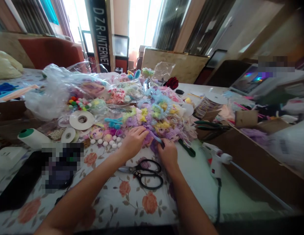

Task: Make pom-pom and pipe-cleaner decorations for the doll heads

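Holds a purple, gauzy-looking strip (pixel 152 131) at the middle of the flowered surface (pixel 110 209), right at the near edge of a heap of pastel-haired dolls (pixel 164 125). Closes the fingers of the left hand (pixel 133 142) on its left end and pinches its right end with the right hand (pixel 168 156), both hands close together, the finer details blurred. Between the forearms, near, a pair of black-handled scissors (pixel 137 173), blades toward the left. Left of the left hand, white beads (pixel 105 142), then a large white spool (pixel 74 120); farther left, a cone of white thread (pixel 34 138) with a green end, tipped on its side. Farther away, coloured pompoms (pixel 79 103) beside clear plastic bags (pixel 56 88). To the right, a white glue gun (pixel 216 160) just beside a cardboard box (pixel 259 156), with dark-handled pliers (pixel 210 125) a little farther off.
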Demonstrator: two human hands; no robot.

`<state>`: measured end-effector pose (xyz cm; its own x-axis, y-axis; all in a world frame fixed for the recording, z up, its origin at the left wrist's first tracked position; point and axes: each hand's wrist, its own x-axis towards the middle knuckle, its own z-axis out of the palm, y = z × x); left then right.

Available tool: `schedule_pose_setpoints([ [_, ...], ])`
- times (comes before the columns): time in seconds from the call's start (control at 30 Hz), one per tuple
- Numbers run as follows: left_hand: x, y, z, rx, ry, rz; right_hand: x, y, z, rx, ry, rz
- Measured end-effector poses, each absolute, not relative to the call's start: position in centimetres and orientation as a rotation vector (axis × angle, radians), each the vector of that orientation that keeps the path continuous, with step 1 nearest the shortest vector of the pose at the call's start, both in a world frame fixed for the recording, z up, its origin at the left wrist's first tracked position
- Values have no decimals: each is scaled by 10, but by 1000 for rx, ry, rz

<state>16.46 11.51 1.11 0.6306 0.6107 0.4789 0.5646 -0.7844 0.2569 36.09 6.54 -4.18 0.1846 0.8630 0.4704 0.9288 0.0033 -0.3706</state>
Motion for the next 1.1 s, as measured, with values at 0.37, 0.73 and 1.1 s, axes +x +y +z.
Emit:
schedule_pose_setpoints([
  [0.37,194,215,42,3001,1194,353,345,59,-41,-1511,-2097,110],
  [0.73,187,225,41,2849,1504,303,347,59,-41,-1600,-2083,117],
  [1.1,212,191,68,3188,975,653,342,56,-36,-1487,-1994,-125],
])
